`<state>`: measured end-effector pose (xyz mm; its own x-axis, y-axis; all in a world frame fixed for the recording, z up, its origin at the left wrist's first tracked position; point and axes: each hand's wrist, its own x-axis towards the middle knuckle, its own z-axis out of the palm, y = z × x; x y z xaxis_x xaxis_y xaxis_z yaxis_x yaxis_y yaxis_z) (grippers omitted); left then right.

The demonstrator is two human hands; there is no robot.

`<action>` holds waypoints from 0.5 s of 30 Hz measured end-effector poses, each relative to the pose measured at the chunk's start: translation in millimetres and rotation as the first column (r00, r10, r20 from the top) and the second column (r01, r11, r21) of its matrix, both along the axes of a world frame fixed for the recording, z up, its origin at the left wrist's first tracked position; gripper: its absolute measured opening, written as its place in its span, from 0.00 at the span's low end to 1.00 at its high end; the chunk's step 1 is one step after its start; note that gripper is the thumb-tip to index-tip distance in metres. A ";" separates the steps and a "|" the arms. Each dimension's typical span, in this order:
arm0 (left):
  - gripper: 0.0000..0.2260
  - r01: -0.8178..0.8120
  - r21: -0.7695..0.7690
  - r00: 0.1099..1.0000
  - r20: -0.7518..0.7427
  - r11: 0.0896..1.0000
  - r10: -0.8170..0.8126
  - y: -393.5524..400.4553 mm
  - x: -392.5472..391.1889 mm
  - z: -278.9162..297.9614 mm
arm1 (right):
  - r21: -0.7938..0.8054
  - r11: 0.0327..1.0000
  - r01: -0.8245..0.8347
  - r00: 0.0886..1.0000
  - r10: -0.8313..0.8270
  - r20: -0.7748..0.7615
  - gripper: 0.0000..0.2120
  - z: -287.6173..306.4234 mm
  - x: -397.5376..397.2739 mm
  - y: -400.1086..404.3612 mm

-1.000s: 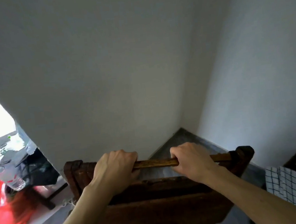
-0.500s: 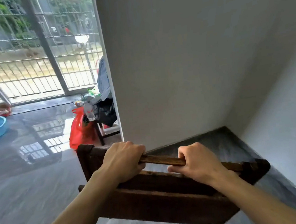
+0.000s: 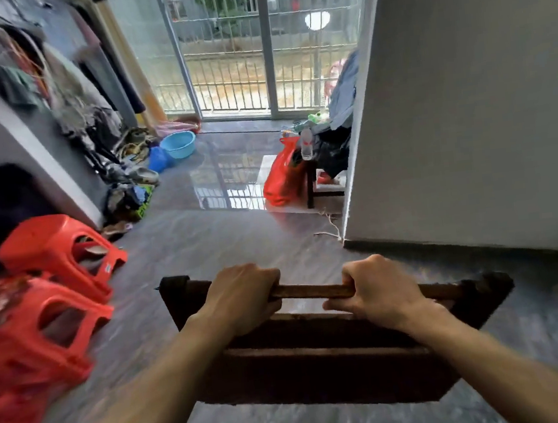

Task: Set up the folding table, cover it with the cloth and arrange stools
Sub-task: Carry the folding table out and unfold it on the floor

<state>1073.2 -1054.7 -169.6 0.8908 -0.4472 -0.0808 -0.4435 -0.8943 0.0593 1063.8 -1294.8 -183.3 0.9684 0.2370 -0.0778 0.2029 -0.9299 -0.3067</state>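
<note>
Grey tiled floor; left hand [image 3: 245, 296] and right hand [image 3: 378, 287] both clenched round the top rail [image 3: 313, 291] of the folded wooden table [image 3: 321, 362], likely heavy, rigid.

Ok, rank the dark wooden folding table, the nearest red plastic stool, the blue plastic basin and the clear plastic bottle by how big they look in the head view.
1. Dark wooden folding table
2. Nearest red plastic stool, though nearness enlarges both
3. Blue plastic basin
4. Clear plastic bottle

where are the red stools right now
In the head view the red stools lie at the left edge on the grey floor, left of the folded wooden table and below the hanging clothes.
</note>
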 end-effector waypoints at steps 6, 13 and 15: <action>0.06 -0.198 -0.010 0.980 -0.035 0.980 0.198 104.1 -44.7 -18.8 | -0.055 0.982 -0.180 0.982 0.176 -0.067 0.21 -3.9 0.8 109.3; 0.08 -0.331 -0.037 0.943 -0.023 0.943 0.331 212.3 -59.2 -33.3 | -0.060 0.961 -0.271 0.961 0.266 -0.081 0.21 -10.7 6.4 225.9; 0.09 -0.350 -0.030 0.937 -0.012 0.936 0.350 228.8 -53.4 -31.1 | -0.049 0.958 -0.282 0.957 0.278 -0.078 0.21 -12.4 14.7 242.8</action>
